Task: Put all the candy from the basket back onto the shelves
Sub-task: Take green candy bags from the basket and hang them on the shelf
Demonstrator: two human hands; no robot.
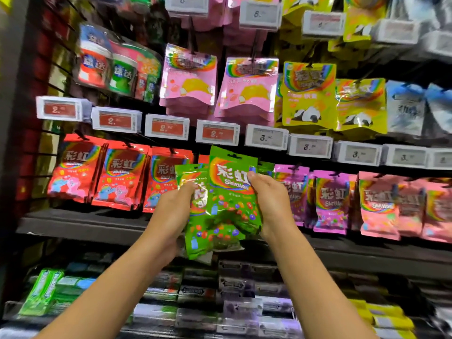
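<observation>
Both my hands are raised in front of the middle row of hanging candy bags. My right hand [270, 201] grips the right edge of a green Skittles bag [232, 192], thumb on its front. My left hand [175, 209] holds further green Skittles bags [195, 231] from the left, just behind and below the front one. The bags are level with the gap between the red Skittles bags [122, 177] and the purple Skittles bags [330, 199], where a few green bags [265, 167] hang on a peg. The basket is not in view.
Pink bags [247, 89] and yellow panda bags [309, 94] hang in the row above, over a strip of price tags [217, 132]. Pink bags [381, 206] hang at the right. A dark shelf edge [73, 223] runs below, with gum packs [46, 289] on the lowest shelf.
</observation>
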